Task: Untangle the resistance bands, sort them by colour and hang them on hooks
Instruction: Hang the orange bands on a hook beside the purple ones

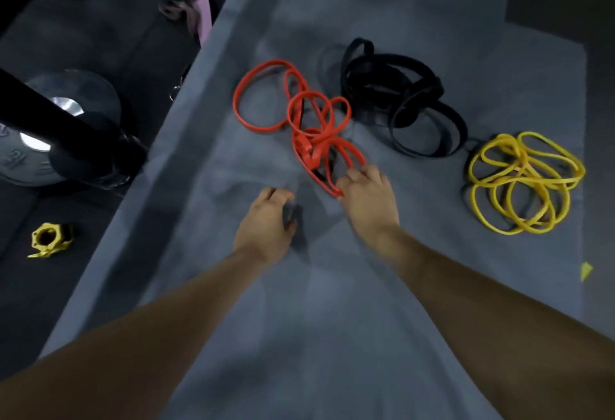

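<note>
A tangle of red resistance bands (pixel 301 113) lies on a grey mat (pixel 316 320) in the middle of the view. To its right sits a heap of black bands (pixel 409 100), and further right a pile of yellow bands (pixel 522 183). My right hand (pixel 366 196) rests on the near end of the red tangle, fingers curled over a red loop. My left hand (pixel 266 223) hovers palm down just left of it, fingers loosely bent, with nothing visible in it. The picture is blurred by motion.
A weight plate on a dark bar (pixel 60 127) lies on the black floor to the left. A yellow barbell collar (pixel 50 238) sits nearer on that floor. Pink fabric (pixel 199 10) lies by the mat's far left edge.
</note>
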The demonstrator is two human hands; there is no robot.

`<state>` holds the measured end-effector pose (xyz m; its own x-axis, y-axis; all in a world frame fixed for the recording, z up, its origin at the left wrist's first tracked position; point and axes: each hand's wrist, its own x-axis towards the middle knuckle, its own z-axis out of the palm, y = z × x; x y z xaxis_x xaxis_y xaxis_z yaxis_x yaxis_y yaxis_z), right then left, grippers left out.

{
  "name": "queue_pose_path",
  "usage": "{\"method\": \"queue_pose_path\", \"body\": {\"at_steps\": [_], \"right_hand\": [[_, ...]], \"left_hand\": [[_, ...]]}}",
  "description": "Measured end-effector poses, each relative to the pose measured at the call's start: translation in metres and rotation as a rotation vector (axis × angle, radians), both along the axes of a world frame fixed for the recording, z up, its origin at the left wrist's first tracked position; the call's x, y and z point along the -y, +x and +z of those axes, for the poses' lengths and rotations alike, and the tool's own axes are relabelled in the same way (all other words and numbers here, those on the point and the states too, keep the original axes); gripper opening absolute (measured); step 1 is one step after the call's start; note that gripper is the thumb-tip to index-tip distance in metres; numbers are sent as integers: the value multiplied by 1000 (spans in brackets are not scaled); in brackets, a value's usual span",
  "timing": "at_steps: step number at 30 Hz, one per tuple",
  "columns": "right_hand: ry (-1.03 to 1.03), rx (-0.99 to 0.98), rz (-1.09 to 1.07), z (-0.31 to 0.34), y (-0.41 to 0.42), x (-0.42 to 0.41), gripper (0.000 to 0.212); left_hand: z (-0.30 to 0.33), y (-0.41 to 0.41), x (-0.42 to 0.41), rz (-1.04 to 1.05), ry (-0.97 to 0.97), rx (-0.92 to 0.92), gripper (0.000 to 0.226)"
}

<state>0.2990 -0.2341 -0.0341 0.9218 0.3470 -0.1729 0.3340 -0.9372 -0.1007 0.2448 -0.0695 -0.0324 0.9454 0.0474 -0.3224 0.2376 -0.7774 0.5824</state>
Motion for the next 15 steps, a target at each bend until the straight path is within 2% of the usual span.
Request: {"method": "queue_pose_path", "body": {"at_steps": [4,6,8,11,15], "right_hand": [[-8,46,75,32,-20,-6,17],[23,-24,106,56,-29,-5,15],[127,-141,139,85,-36,-6,24],[363,-336,194,142,-44,-8,25],[568,-445,268,232,-49,-20,24]], "left_hand": [[27,-4,1,35,-4,-6,45],[49,-9,1,28,9,-6,48],[76,-18,0,26,11,5,53],[130,-29,-2,16,-41,49,58],[205,-40,-2,-4,-124,80,53]]}}
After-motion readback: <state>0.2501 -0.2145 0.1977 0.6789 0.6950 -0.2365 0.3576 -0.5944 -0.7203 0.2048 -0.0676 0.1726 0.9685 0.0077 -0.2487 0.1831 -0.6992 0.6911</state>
